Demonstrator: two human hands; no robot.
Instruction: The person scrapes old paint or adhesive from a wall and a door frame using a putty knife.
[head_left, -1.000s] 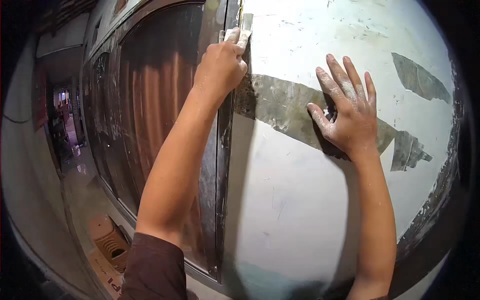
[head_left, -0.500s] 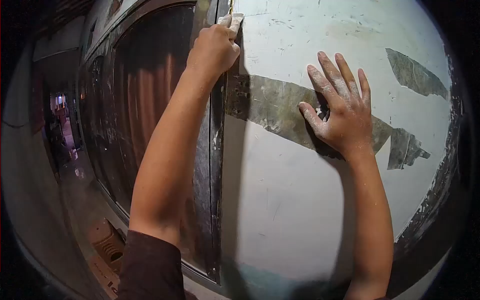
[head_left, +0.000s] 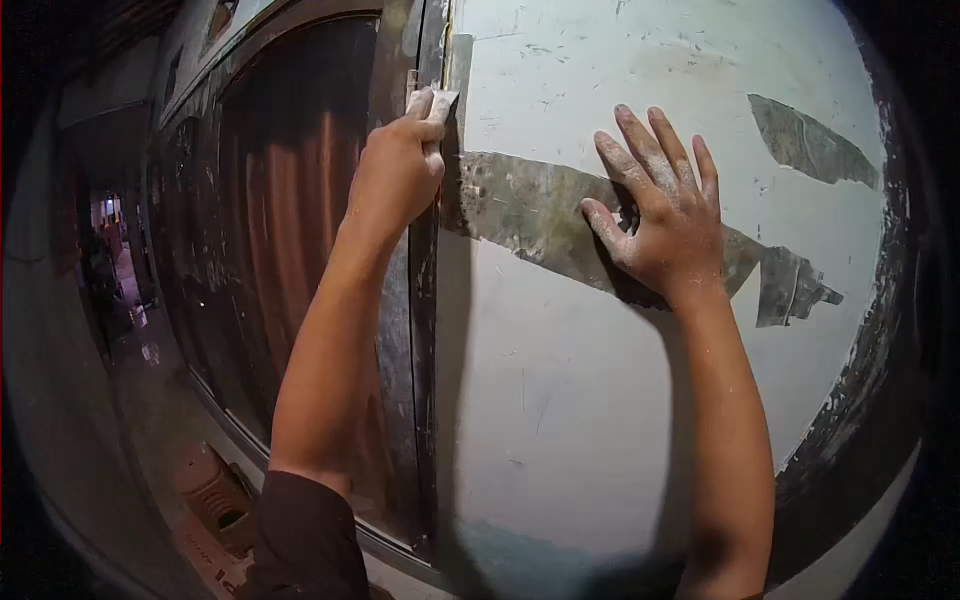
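My left hand (head_left: pixel 398 165) grips a small flat scraper (head_left: pixel 447 100), dusted white, its edge against the seam where the dark wooden frame (head_left: pixel 425 300) meets the wall. White powder coats the fingertips. On the white wall (head_left: pixel 560 400), my right hand (head_left: pixel 675 225) lies with its fingers spread, partly over a grey bare band (head_left: pixel 540 205), and holds nothing. A thin grey strip of bare wall shows just above and right of the scraper. Another grey patch (head_left: pixel 812 140) is at the upper right.
A dark window or door panel (head_left: pixel 290 200) with a reddish curtain behind it stands left of the frame. Low at the left are a brown plastic stool (head_left: pixel 218 495) and a printed box (head_left: pixel 205 560). A passage (head_left: pixel 125 260) runs back at the far left.
My left hand has moved down along the seam with the scraper, uncovering a thin grey strip of wall above it. My right hand stays on the same spot; the view has shifted slightly.
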